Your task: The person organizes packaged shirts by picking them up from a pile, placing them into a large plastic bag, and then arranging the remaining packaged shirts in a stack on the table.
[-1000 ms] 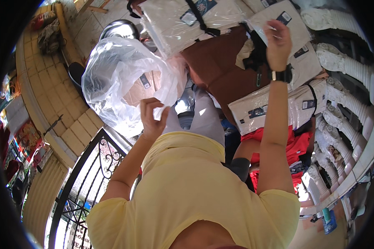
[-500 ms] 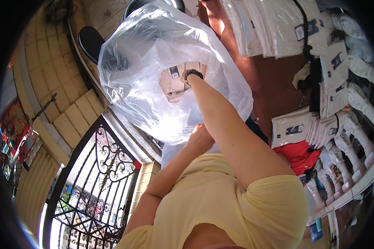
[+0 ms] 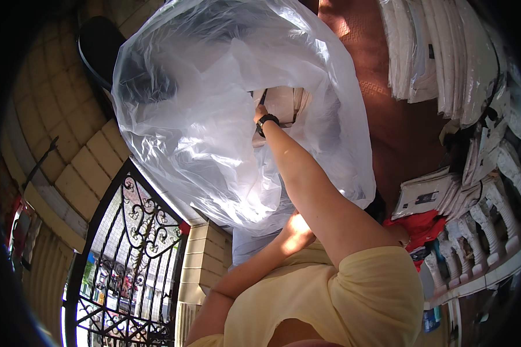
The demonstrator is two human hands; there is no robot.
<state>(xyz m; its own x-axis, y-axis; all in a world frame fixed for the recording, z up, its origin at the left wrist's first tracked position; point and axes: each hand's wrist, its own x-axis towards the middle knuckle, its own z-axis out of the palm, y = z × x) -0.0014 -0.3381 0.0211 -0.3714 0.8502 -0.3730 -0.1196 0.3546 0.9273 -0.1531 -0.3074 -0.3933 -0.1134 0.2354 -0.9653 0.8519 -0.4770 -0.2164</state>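
A large clear plastic bag stands open in front of me. My right hand, with a dark band on the wrist, reaches deep into it. Its fingers look closed by a thin dark strip, but what they hold is too small to make out. Beige folded packs lie in the bag's bottom beside this hand. My left hand is at the bag's near rim, partly behind my right forearm; its fingers are hidden there.
Stacks of plastic-wrapped beige packs stand at the right on a brown surface. Another wrapped stack and red cloth lie by a white balustrade. A black iron gate is at the left, with a dark rounded object beyond.
My view has shifted, and the bag now fills more of it. My right hand is still inside the bag, now by a dark strip. The label seen earlier on the packs no longer shows.
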